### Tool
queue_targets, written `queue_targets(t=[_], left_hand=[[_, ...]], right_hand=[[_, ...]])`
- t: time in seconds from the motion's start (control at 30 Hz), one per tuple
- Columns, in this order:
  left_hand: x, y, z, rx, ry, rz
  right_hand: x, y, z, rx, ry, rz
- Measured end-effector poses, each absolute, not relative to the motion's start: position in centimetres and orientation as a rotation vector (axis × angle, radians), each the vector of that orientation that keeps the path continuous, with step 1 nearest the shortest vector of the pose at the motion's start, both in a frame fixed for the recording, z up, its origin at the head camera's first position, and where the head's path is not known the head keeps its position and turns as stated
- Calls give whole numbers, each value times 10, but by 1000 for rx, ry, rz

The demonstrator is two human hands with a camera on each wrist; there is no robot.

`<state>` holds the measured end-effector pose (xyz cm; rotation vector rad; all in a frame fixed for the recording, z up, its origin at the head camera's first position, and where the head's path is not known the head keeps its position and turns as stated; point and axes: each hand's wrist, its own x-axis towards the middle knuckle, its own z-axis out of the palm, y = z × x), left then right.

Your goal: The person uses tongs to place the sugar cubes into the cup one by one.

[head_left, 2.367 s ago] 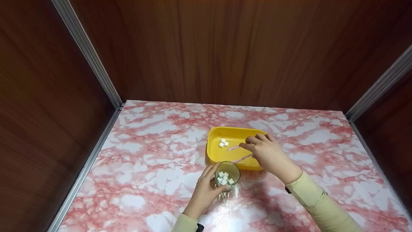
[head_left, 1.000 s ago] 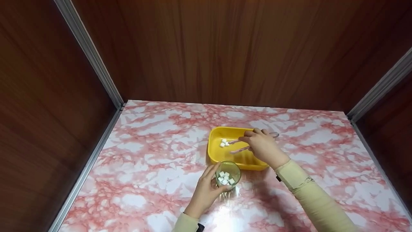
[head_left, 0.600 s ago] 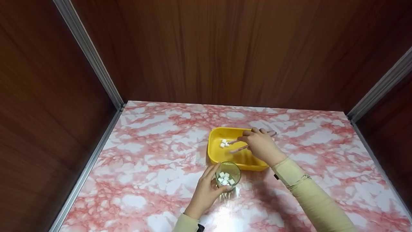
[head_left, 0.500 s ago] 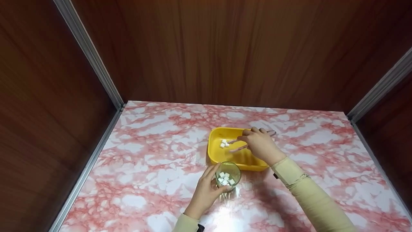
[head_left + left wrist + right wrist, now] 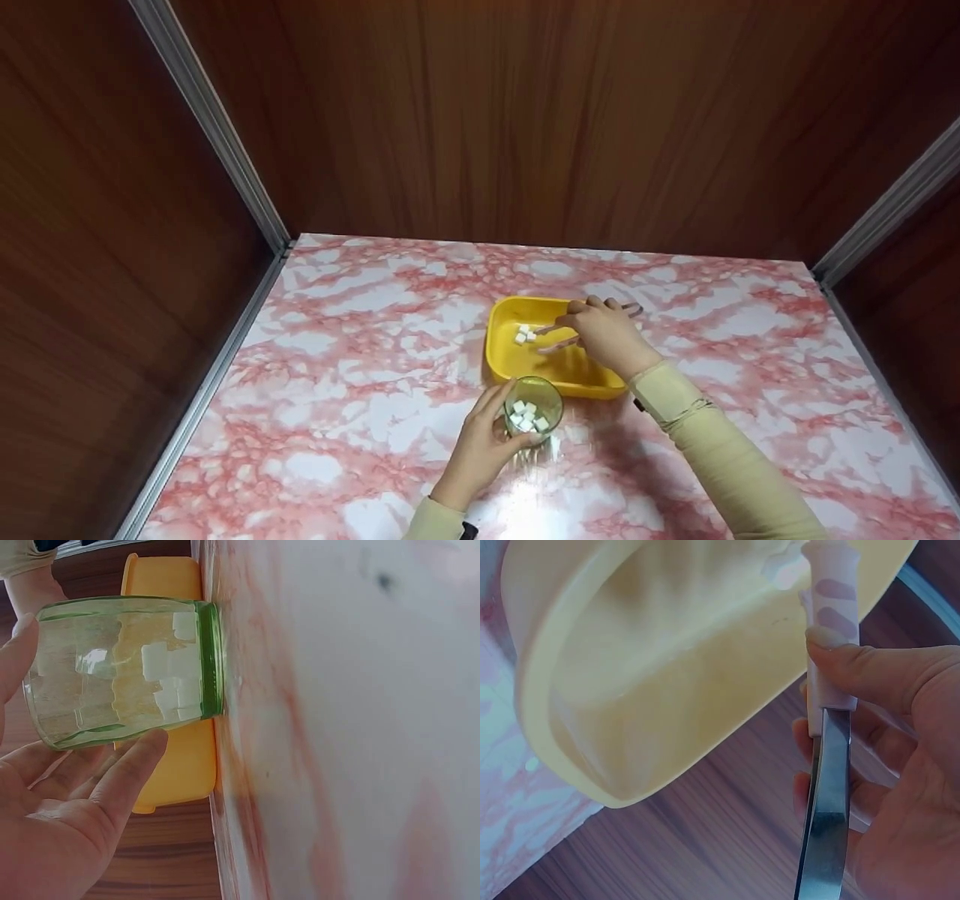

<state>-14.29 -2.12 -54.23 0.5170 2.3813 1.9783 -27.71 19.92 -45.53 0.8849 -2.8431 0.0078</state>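
My left hand holds a green-tinted glass upright on the table, thumb and fingers around its sides. Several white cubes lie at the bottom of the glass. Just behind it stands a yellow plastic tub. A few white cubes sit together inside the tub, towards its left. My right hand pinches metal tongs with pink-and-white sleeves over the tub. Their arms are spread apart, and the upper tip is right beside the cubes, with nothing between the tips.
The table has a red-and-white marbled surface. Dark wood-look panels rise at the back and both sides, with metal strips in the corners. The glass stands close to the tub's front wall.
My right hand has moved left and slightly away from me, bringing the tongs from near the glass to the cubes in the tub. Lately it hardly moves. My left hand stays on the glass.
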Motion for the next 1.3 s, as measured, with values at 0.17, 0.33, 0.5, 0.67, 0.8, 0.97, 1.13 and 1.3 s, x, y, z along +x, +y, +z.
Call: queue_targets(t=[0.17,0.33,0.5,0.67,0.8,0.97,1.13,1.3], left_hand=[[-142,-22,-542,511,2429,1940],[-142,-23,-543,509,2392,1961],[-142,-23,-543,509,2383,1976],[-142,-22,-543,503,2379,1980],[-142,-21,-542,500,2359,1988],[-142,-21,-541,505,2368,1984],[-143,-22,-541,496,2388,1970],[-143,-22,-542,493,2405,1951]], right_hand=[[-278,198,-456,897,-2817,-28],[-279,196,-457,895,-2817,-67],[-281,193,-457,892,-2839,-91],[-283,191,-460,863,-2871,-145],[-285,190,-464,850,-2865,-185],[-286,189,-466,846,-2837,-186],[-289,188,-469,833,-2836,-168],[-292,188,-472,835,-2834,-159]])
